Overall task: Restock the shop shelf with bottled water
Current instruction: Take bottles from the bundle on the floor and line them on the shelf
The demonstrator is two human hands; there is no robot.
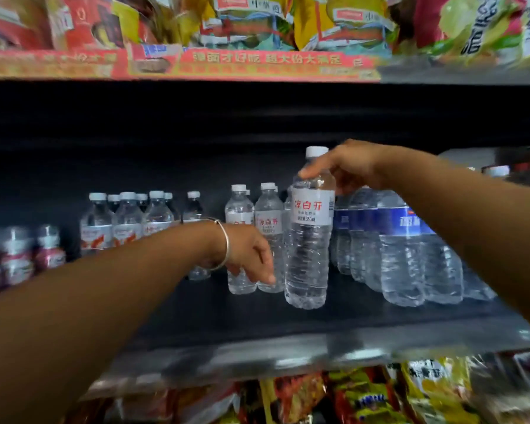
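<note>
Two hands work at the middle shelf (pixel 257 319), seen from the head camera. My right hand (pixel 346 166) reaches in from the right and grips the shoulder of a water bottle (pixel 308 240), thumb on its near side just below the white cap. This bottle is upright, red characters on its white label; its base stands at the dark shelf surface, in front of the row. My left hand (pixel 248 252), with a silver bangle (pixel 224 243) at the wrist, hangs with fingers loosely bent in front of two smaller matching bottles (pixel 268 228); whether it touches them cannot be told. Blue-labelled bottles (pixel 401 246) stand just to the right of the held bottle. Further left stand small bottles with red-and-white labels (pixel 126 221), then pink bottles (pixel 19 255). Snack packets (pixel 251 22) fill the shelf above; more packets (pixel 364 396) lie below.
</note>
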